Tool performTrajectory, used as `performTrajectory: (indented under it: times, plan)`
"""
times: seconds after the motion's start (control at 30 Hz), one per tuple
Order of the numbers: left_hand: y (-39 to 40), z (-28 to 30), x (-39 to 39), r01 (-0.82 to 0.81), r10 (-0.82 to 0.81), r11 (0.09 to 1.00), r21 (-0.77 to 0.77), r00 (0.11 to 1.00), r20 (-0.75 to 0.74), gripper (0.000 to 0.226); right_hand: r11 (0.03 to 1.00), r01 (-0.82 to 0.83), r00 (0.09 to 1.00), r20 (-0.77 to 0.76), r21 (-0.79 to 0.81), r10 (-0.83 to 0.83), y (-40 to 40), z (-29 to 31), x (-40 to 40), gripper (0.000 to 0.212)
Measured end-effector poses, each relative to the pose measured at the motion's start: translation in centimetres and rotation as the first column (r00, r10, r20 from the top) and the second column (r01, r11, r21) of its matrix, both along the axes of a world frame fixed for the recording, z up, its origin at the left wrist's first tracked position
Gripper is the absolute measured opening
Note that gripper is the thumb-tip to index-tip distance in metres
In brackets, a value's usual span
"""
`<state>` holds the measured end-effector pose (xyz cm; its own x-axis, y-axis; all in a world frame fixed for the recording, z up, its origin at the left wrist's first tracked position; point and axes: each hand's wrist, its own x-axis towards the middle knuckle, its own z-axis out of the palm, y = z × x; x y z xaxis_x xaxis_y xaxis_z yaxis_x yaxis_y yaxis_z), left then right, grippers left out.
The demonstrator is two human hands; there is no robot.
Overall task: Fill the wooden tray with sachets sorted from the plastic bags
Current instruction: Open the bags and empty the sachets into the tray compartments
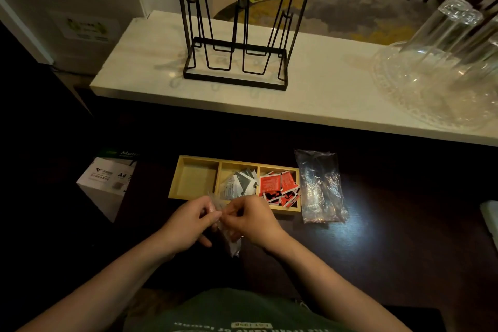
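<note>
Just in front of the wooden tray (198, 197), left hand (188, 224) and right hand (250, 219) pinch a thin, crinkly, slippery plastic bag (229, 240) at its mouth.

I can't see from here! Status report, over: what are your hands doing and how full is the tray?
Left hand and right hand both pinching a clear plastic bag. Wooden tray: left compartment bare, middle and right hold sachets. Nothing blocking.

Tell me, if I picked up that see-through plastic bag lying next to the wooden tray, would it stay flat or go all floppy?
Probably floppy: the plastic bag is thin, crinkled film, lying limp on the dark table. It looks nearly empty, so likely very light. Its shiny surface hints it could slip or slide easily beside the wooden tray.
</note>
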<state>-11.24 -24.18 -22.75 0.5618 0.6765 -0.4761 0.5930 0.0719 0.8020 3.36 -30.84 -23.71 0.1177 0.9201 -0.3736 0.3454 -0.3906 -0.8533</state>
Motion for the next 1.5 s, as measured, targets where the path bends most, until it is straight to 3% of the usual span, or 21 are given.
performTrajectory:
  times: [0.1,0.27,0.4,0.47,0.53,0.63,0.7,0.77,0.9,1.0,1.07,1.13,1.2,1.3,1.37,1.5]
  plan:
    - [0.2,0.5,0.1,0.040,-0.040,0.999,0.002,0.999,-0.028,0.018,1.000,0.017,0.999,0.052,0.008,-0.017,-0.1,0.2,0.1,0.009]
    - [1.3,1.6,-1.8,-0.033,0.034,0.999,0.017,0.998,-0.060,0.020,0.965,0.233,0.915,0.308,0.122,-0.260,-0.2,0.2,3.9,0.017]
    - [1.7,2.2,-1.8,0.092,-0.036,0.971,0.221,0.969,-0.246,0.016,0.989,-0.012,0.843,0.533,0.146,-0.069,-0.3,0.4,4.6,0.010]
    - [1.7,2.5,-1.0,0.133,-0.050,0.956,0.262,0.952,-0.301,0.016,0.992,-0.085,0.778,0.628,0.088,0.011,-0.1,0.6,4.7,0.012]
    - [1.6,2.7,-0.3,0.122,-0.039,0.957,0.262,0.953,-0.301,0.017,0.987,-0.099,0.728,0.685,0.128,-0.016,0.2,1.4,4.7,0.018]
    - [1.7,2.5,0.6,0.088,-0.013,0.960,0.264,0.962,-0.274,0.015,0.937,-0.223,0.809,0.588,0.269,0.024,0.1,3.4,2.7,0.029]
    - [1.7,2.4,1.1,0.071,-0.002,0.960,0.269,0.969,-0.249,0.014,0.913,-0.358,0.802,0.565,0.195,0.193,0.0,3.6,0.6,0.050]
    - [1.7,2.4,1.1,0.056,0.002,0.961,0.272,0.978,-0.211,0.018,0.912,-0.395,0.749,0.614,0.115,0.247,0.3,2.7,-0.8,0.059]
    - [2.0,2.0,-0.7,0.064,-0.043,0.973,0.222,0.994,-0.098,0.026,0.923,-0.332,0.800,0.576,0.196,0.166,1.3,1.2,-1.6,0.027]
    - [2.6,1.0,-2.2,-0.184,0.181,0.983,0.012,0.975,0.129,0.028,0.908,-0.297,0.824,0.560,0.295,0.087,1.9,1.4,-1.3,0.012]
    - [2.9,-0.6,-3.1,-0.354,0.371,0.921,-0.161,0.924,0.093,0.026,0.901,-0.254,0.855,0.518,0.350,0.040,2.2,2.1,-1.1,0.013]
    - [2.4,-2.4,-3.9,-0.426,0.443,0.832,-0.356,0.896,-0.034,0.028,0.889,-0.225,0.899,0.437,0.399,0.032,2.9,2.9,-1.1,0.013]
    - [1.2,-4.0,-4.2,-0.426,0.484,0.688,-0.587,0.873,-0.065,0.042,0.871,-0.216,0.931,0.362,0.441,0.048,3.9,4.0,-1.3,0.010]
    - [0.0,-4.7,-3.8,-0.303,0.590,0.478,-0.825,0.806,0.045,0.057,0.851,-0.174,0.960,0.279,0.496,0.034,5.3,5.8,-1.3,0.009]
    - [0.2,-4.2,-3.5,-0.294,0.627,0.494,-0.818,0.773,0.101,0.051,0.847,-0.123,0.978,0.206,0.516,0.016,6.0,6.8,-0.7,0.007]
    - [2.0,-3.7,-4.3,-0.486,0.636,0.683,-0.545,0.763,0.117,0.030,0.864,-0.094,0.984,0.176,0.495,0.007,6.9,7.5,1.6,0.012]
